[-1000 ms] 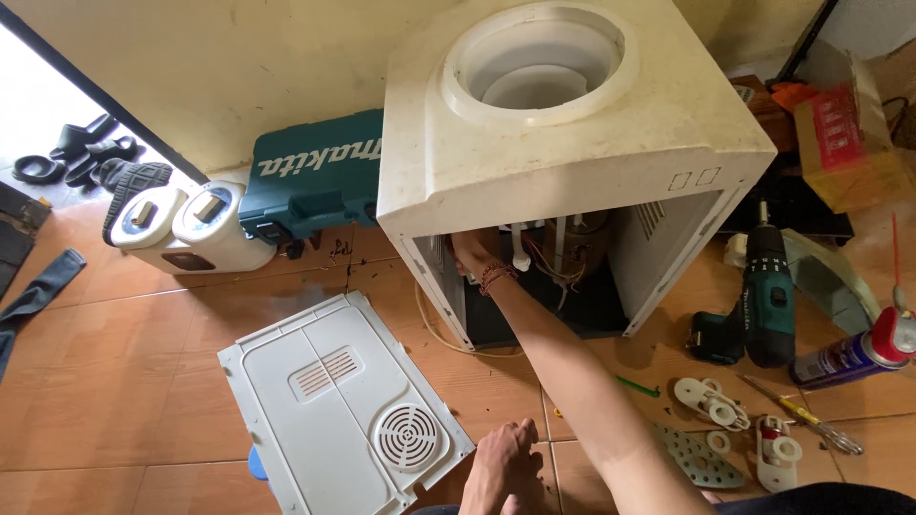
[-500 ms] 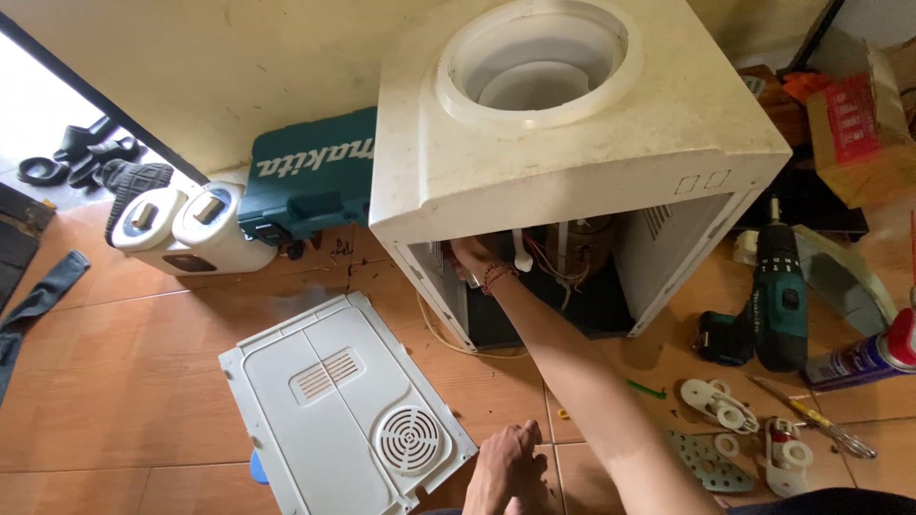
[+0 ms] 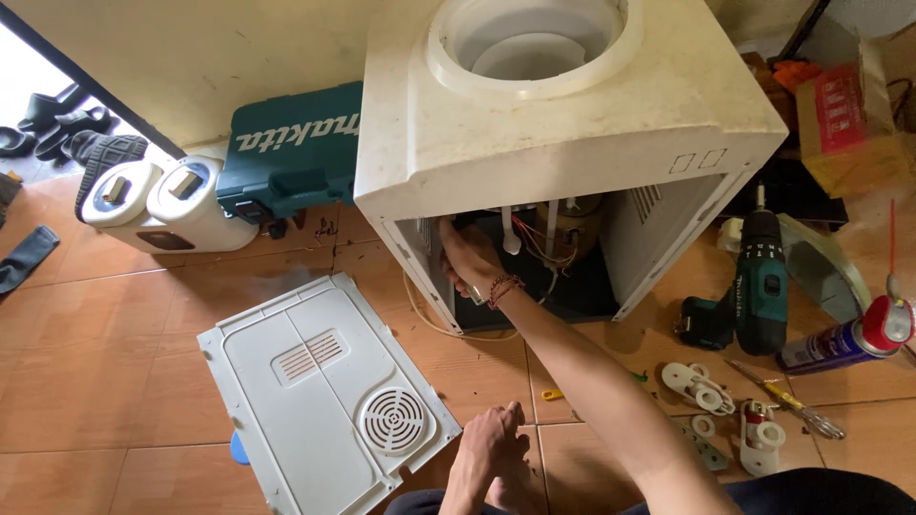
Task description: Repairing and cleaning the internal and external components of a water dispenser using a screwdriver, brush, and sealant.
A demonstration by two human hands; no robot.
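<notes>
Fig.: open water dispenser (image 3: 572,124) on tiled floor (image 3: 114,381), seen from above; back cover removed.

(a) Right hand (image 3: 465,256), w/ beaded bracelet at wrist, reaches into the rear opening of the cabinet, upper-left corner beside the inner wall. Fingers curl inward near the wiring (image 3: 534,243) and white tubes; whether they grip a part or only press on it cannot be told, since the cabinet edge hides the tips.

(b) Left hand (image 3: 491,443) rests low on the floor, fingers loosely closed, holding nothing visible, just beside the corner of the detached back panel (image 3: 320,401), which lies flat w/ round vent grille up.

(c) Change vs. 1 s ago: hands and panel keep the same places relative to the dispenser; only the viewpoint has moved closer and a little left. Judged: work inside the cabinet is ongoing, no part has come out yet.

(d) Surroundings: green tool case (image 3: 291,153) against wall, touching the dispenser's left side; cordless drill (image 3: 749,291) lying to the right; spray can (image 3: 844,339) further right; white plastic fittings (image 3: 725,410) and a screwdriver (image 3: 782,396) near the forearm.
</notes>
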